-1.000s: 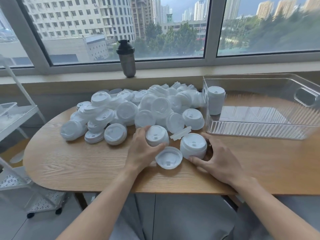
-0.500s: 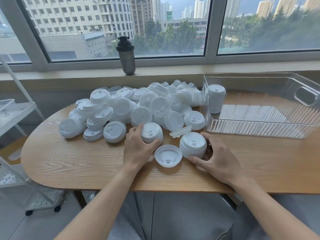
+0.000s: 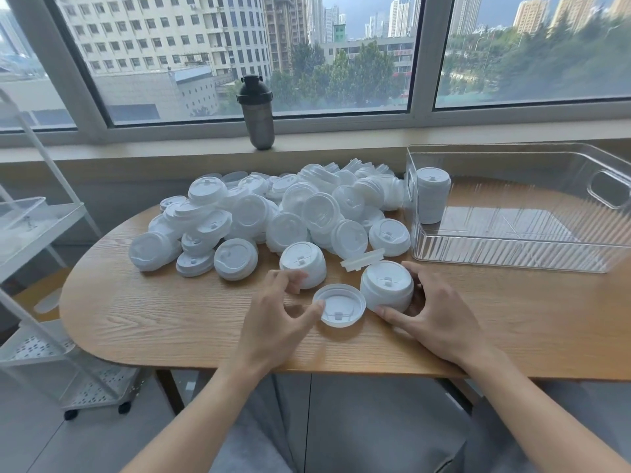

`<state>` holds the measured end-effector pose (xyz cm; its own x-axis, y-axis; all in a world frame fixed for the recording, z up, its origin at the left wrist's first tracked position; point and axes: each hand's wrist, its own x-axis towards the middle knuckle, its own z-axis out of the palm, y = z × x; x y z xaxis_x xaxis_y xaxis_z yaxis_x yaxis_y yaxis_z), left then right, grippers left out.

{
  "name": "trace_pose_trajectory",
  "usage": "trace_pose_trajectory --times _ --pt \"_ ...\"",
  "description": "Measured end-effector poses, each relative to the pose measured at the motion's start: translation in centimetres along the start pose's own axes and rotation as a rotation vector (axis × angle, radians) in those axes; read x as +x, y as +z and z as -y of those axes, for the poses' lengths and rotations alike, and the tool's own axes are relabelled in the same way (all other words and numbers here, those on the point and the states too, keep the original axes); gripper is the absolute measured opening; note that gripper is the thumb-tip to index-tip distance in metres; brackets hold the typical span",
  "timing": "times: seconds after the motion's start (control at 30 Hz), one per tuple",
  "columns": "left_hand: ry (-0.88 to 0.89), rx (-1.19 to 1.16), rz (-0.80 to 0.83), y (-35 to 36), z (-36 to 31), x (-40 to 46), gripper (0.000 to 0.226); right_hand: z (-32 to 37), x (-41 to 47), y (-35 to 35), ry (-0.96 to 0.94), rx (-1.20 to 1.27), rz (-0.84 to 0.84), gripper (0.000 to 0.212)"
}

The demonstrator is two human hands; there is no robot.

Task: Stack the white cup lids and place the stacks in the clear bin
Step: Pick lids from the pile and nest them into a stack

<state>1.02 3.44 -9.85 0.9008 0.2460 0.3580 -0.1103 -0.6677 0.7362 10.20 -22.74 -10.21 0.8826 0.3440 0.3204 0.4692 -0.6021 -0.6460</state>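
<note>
A big heap of white cup lids (image 3: 273, 213) covers the back of the wooden table (image 3: 153, 312). My right hand (image 3: 433, 315) grips a short stack of lids (image 3: 387, 288) near the front, thumb in front and fingers round its right side. One lid (image 3: 339, 305) lies upside down just left of it. My left hand (image 3: 276, 315) hovers with fingers spread, its thumb tip at that lid's left edge and its fingertips by another short stack (image 3: 302, 266). The clear bin (image 3: 512, 257) stands at the right with a tall lid stack (image 3: 432, 194) upright in its left corner.
A dark shaker bottle (image 3: 257, 112) stands on the window sill behind the heap. A white wheeled cart (image 3: 37, 233) stands left of the table. A loose flat lid piece (image 3: 362, 259) lies between the heap and the right stack.
My left hand has let go of the left short stack and drawn back toward the upside-down lid. My right hand stays on its stack.
</note>
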Motion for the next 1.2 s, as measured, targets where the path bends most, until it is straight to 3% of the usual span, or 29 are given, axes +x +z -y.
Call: trace_pose_trajectory --times 0.2,0.67,1.0,1.2 --pt "0.047 0.178 0.152 0.0 -0.1 -0.7 0.096 0.3 -0.1 0.0 -0.003 -0.020 -0.005 0.088" --pt "0.081 -0.189 0.022 2.9 -2.7 1.2 0.078 -0.1 -0.1 0.3 -0.035 -0.011 -0.020 0.085" --pt "0.136 -0.258 0.071 6.0 -3.9 2.2 0.085 0.3 -0.4 0.2 -0.085 0.014 0.038 0.088" --pt "0.142 -0.281 0.152 6.0 -3.8 2.4 0.083 0.3 -0.4 0.2 -0.083 0.035 0.053 0.104"
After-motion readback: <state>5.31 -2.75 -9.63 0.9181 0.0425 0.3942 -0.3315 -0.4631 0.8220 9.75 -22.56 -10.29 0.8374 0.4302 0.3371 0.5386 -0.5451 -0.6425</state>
